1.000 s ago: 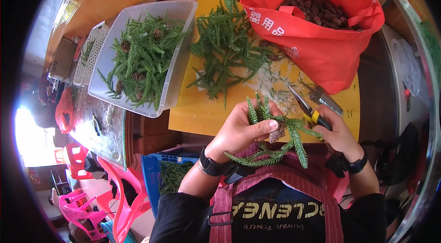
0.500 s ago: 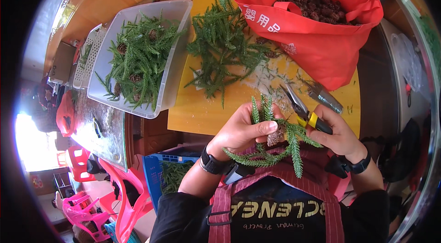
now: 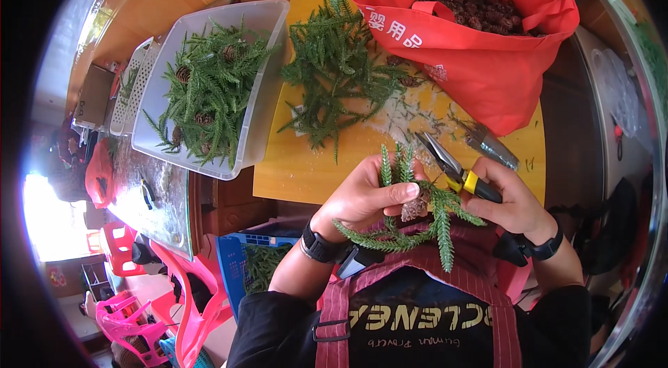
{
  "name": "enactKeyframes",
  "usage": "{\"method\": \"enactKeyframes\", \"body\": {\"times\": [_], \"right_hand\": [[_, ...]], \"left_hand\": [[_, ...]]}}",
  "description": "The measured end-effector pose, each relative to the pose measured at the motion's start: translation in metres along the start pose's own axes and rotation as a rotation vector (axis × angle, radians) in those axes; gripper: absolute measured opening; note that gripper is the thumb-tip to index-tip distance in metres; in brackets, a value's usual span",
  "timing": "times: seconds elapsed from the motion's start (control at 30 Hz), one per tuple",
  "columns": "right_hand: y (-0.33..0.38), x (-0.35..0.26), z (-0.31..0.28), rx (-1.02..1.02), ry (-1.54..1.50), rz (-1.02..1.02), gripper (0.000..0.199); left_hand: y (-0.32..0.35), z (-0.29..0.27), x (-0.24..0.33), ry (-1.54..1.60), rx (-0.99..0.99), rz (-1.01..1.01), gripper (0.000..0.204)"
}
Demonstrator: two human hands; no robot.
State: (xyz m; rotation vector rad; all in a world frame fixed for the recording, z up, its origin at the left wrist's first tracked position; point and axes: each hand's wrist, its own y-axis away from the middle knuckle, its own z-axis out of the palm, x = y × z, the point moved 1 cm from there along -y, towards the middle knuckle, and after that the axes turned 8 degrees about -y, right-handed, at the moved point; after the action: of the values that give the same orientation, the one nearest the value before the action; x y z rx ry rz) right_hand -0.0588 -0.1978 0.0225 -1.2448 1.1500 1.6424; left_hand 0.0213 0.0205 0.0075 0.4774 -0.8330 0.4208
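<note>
My left hand [image 3: 379,190] is closed on a green pine sprig [image 3: 443,225], its thumb pressed over the stem. A pine cone [image 3: 415,206] sits among the sprig's branches, just below the thumb. In my right hand [image 3: 511,204] I grip a pair of pliers [image 3: 456,172] with yellow and black handles; the metal jaws point up and to the left, beyond the sprig and apart from it. Both hands are over the near edge of the yellow board [image 3: 299,184], close to my apron.
A heap of green sprigs [image 3: 334,69] lies on the board beside scattered clippings. Left stands a clear plastic bin [image 3: 254,138] of sprigs with cones. A red bag [image 3: 480,69] holds many pine cones [image 3: 473,3]. A blue crate [image 3: 229,270] with greenery is below, near pink chairs [image 3: 188,298].
The pliers have shifted slightly left and down in my right hand, and their jaws have tilted further left. My left hand keeps its hold on the sprig, almost unmoved.
</note>
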Motion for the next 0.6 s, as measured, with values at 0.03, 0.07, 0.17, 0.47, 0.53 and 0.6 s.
{"method": "enactKeyframes", "body": {"times": [0.03,0.07,0.17,0.47,0.53,0.6], "right_hand": [[-0.0003,0.0016,-0.0005,0.001,-0.001,0.0,0.024],[-0.0011,0.0035,-0.001,-0.005,0.001,-0.022,0.024],[-0.0016,0.0045,-0.0014,-0.012,-0.007,-0.037,0.023],[-0.0027,0.0012,0.0021,0.024,0.025,-0.083,0.023],[-0.0022,0.0028,0.0009,0.028,0.08,-0.117,0.022],[-0.0001,0.0086,-0.0014,0.043,0.097,-0.063,0.02]], "left_hand": [[0.0001,0.0002,-0.0001,0.0,0.0,-0.001,0.028],[0.0001,0.0003,0.0,0.015,-0.014,-0.008,0.027],[-0.0003,-0.0008,-0.0012,0.019,-0.021,-0.016,0.027],[-0.0003,0.0,-0.001,0.008,-0.009,-0.041,0.028],[-0.0007,-0.0002,-0.0012,0.007,-0.012,-0.043,0.029],[-0.001,-0.0006,-0.002,0.013,-0.032,-0.058,0.029]]}}
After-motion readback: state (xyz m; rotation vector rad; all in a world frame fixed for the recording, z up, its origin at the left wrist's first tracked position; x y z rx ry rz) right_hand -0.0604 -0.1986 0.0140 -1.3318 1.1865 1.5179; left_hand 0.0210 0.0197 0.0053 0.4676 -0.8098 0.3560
